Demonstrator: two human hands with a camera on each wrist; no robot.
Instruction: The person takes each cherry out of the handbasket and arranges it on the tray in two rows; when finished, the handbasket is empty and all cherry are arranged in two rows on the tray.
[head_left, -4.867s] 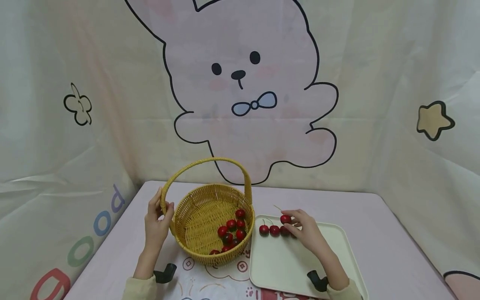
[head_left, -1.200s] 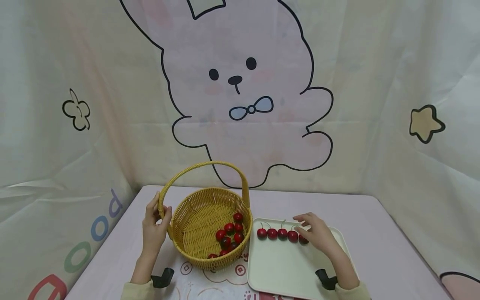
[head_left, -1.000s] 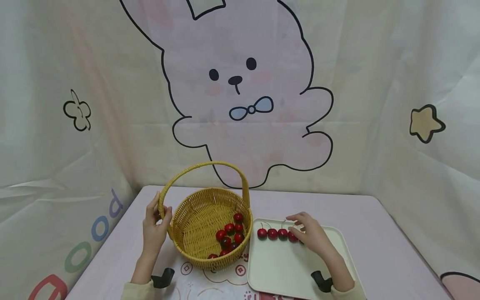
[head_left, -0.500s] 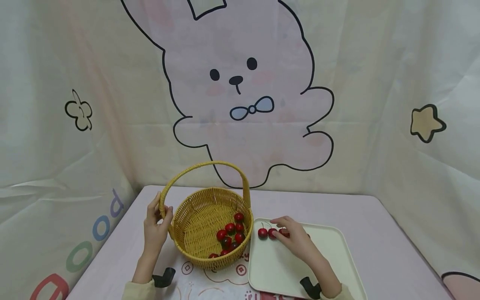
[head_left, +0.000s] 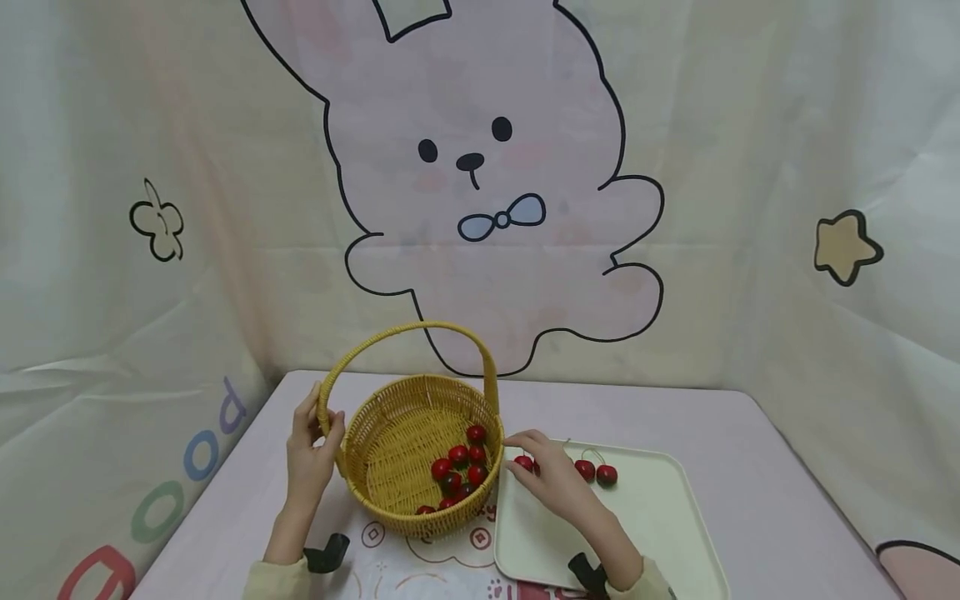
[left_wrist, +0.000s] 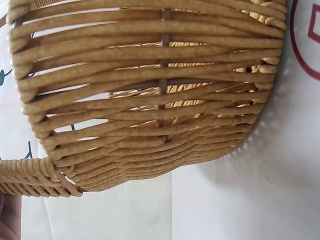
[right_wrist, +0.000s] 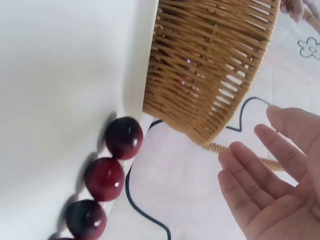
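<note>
Apparently, the right hand point(head_left: 555, 477), with fingers extended and nothing in it, is reaching from the tray point(head_left: 600, 533) towards the basket point(head_left: 386, 454), whose cherries point(head_left: 441, 470) lie mostly at its right side; the next move probably calls for a gentle pinch on one of them. The left hand point(head_left: 311, 454) grips the handle point(head_left: 420, 326). Compared with half a second earlier, the right hand has shifted left along the row of cherries point(head_left: 584, 471) at the tray's far edge, so the row's right end is now uncovered.

Left hand point(head_left: 311, 454) curled in a grip, thumb opposite fingers, left forearm point(head_left: 288, 529) slanting inward. Right hand point(head_left: 558, 479) relaxed, fingers loosely extended, thumb apart, palm side showing in right wrist view, right forearm point(head_left: 617, 546) angled inward.
</note>
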